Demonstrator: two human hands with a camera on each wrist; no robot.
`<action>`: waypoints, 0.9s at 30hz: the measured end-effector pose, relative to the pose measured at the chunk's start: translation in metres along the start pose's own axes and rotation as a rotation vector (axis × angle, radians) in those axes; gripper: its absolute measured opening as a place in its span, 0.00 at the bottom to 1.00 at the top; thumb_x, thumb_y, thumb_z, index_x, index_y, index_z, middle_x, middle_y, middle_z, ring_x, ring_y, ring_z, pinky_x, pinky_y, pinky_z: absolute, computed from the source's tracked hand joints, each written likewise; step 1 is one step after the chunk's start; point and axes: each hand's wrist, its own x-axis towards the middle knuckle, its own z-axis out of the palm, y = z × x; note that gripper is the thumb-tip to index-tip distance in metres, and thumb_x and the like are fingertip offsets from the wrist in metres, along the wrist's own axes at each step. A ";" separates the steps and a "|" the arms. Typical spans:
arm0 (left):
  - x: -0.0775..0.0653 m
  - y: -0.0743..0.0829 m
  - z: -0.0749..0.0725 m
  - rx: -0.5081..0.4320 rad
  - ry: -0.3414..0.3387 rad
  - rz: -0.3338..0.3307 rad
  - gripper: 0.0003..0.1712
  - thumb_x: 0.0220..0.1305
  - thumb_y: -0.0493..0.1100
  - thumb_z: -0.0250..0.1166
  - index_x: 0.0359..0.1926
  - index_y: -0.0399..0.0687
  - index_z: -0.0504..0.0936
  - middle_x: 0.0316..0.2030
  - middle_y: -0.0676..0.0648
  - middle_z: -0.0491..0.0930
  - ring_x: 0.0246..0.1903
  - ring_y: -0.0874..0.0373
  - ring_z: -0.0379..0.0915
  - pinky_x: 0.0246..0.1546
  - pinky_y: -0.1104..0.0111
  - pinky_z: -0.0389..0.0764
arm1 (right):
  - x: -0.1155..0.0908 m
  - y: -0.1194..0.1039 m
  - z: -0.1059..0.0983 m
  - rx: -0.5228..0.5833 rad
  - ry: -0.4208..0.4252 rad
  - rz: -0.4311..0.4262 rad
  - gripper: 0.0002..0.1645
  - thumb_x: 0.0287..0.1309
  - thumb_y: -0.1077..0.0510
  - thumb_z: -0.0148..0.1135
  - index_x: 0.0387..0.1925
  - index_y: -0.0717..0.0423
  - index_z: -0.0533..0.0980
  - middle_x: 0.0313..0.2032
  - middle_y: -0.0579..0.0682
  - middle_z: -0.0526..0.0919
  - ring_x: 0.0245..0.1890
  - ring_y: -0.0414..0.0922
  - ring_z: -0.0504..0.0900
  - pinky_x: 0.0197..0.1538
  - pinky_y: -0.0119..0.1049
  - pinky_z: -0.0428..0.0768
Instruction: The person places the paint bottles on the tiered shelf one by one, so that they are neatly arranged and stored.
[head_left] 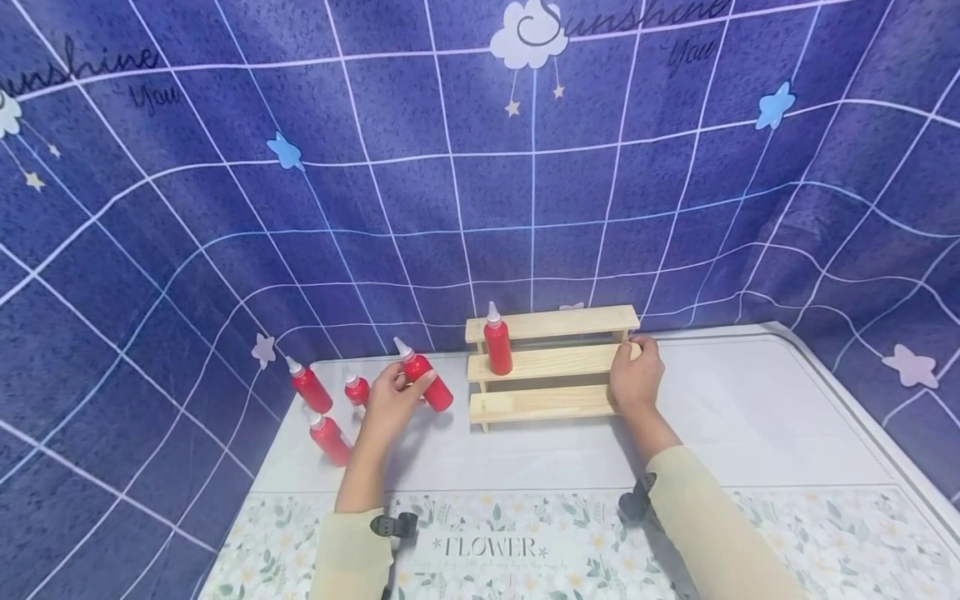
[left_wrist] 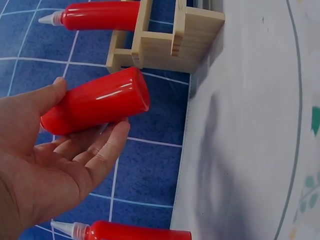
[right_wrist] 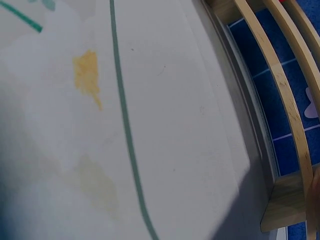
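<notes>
My left hand (head_left: pixel 392 402) holds a red squeeze bottle (head_left: pixel 435 389) with a pale pointed cap, thumb on one side and fingers on the other. In the left wrist view that bottle (left_wrist: pixel 100 100) tilts, its base toward the rack. A three-tier wooden rack (head_left: pixel 555 362) stands just right of it, against the back. Another red bottle (head_left: pixel 497 346) stands upright on the rack's middle tier, near its left end. At the rack's right end my right hand (head_left: pixel 636 373) grips the side of the middle board; the right wrist view shows the boards (right_wrist: pixel 282 85) but barely the hand.
Three more red bottles stand at the left of the table: one at the back left (head_left: pixel 311 390), one in front (head_left: pixel 330 440), one partly behind the left hand (head_left: pixel 357 389). A blue gridded curtain (head_left: pixel 495 192) hangs behind. A floral mat (head_left: pixel 585 542) covers the front.
</notes>
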 end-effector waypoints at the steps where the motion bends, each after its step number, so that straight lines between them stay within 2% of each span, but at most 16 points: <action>1: 0.000 0.001 0.001 -0.003 -0.001 0.001 0.32 0.71 0.48 0.71 0.69 0.40 0.75 0.58 0.33 0.86 0.48 0.52 0.87 0.46 0.68 0.91 | 0.000 0.000 0.000 0.000 -0.002 0.000 0.21 0.76 0.56 0.47 0.58 0.66 0.74 0.58 0.71 0.82 0.66 0.67 0.78 0.73 0.59 0.74; 7: -0.004 0.007 0.005 -0.010 -0.019 -0.005 0.30 0.70 0.49 0.72 0.68 0.42 0.77 0.60 0.36 0.86 0.54 0.48 0.87 0.59 0.54 0.88 | 0.001 0.000 0.000 0.001 -0.008 0.012 0.20 0.76 0.55 0.47 0.57 0.65 0.74 0.59 0.70 0.82 0.67 0.67 0.77 0.74 0.59 0.73; 13: -0.007 0.013 0.010 0.004 -0.047 0.025 0.29 0.70 0.49 0.72 0.66 0.42 0.78 0.59 0.37 0.87 0.58 0.44 0.86 0.64 0.53 0.85 | 0.000 0.000 -0.002 -0.003 -0.016 0.019 0.20 0.76 0.54 0.47 0.57 0.64 0.74 0.59 0.70 0.82 0.67 0.67 0.77 0.74 0.59 0.73; 21: -0.010 0.021 0.016 -0.027 -0.077 0.063 0.29 0.70 0.47 0.72 0.67 0.40 0.77 0.60 0.35 0.86 0.60 0.42 0.86 0.63 0.53 0.85 | 0.000 0.000 -0.003 0.014 -0.009 0.009 0.20 0.76 0.55 0.47 0.57 0.65 0.74 0.59 0.70 0.82 0.67 0.67 0.77 0.74 0.60 0.73; 27: -0.012 0.025 0.025 -0.061 -0.109 0.055 0.29 0.69 0.42 0.73 0.66 0.38 0.77 0.57 0.32 0.86 0.57 0.41 0.87 0.55 0.56 0.90 | 0.001 0.001 0.000 0.011 -0.003 0.010 0.20 0.76 0.55 0.47 0.57 0.64 0.74 0.58 0.70 0.82 0.66 0.67 0.78 0.73 0.60 0.74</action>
